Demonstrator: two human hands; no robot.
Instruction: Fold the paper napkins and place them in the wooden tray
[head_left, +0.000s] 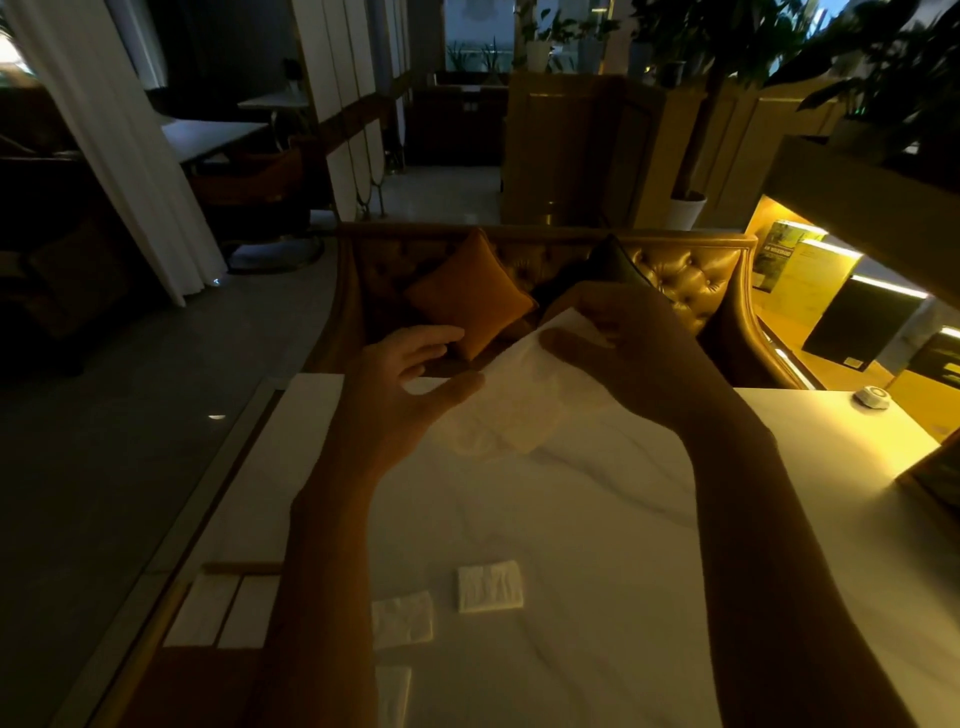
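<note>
A white paper napkin (524, 395) hangs unfolded in the air above the far part of the table. My left hand (405, 384) pinches its left edge and my right hand (618, 348) pinches its upper right corner. Closer to me, a folded napkin (490, 585) lies on the white table (597, 545). Two other small napkins (402, 619) lie beside my left forearm, the nearer napkin (393, 693) partly hidden. The wooden tray (156, 639) sits at the table's near left edge with two folded napkins (221, 613) side by side inside it.
A tufted leather sofa (691, 275) with an orange cushion (470, 299) stands across the table. A small round white object (872, 397) rests at the far right corner. Lit shelves with books (810, 275) are on the right; floor lies to the left.
</note>
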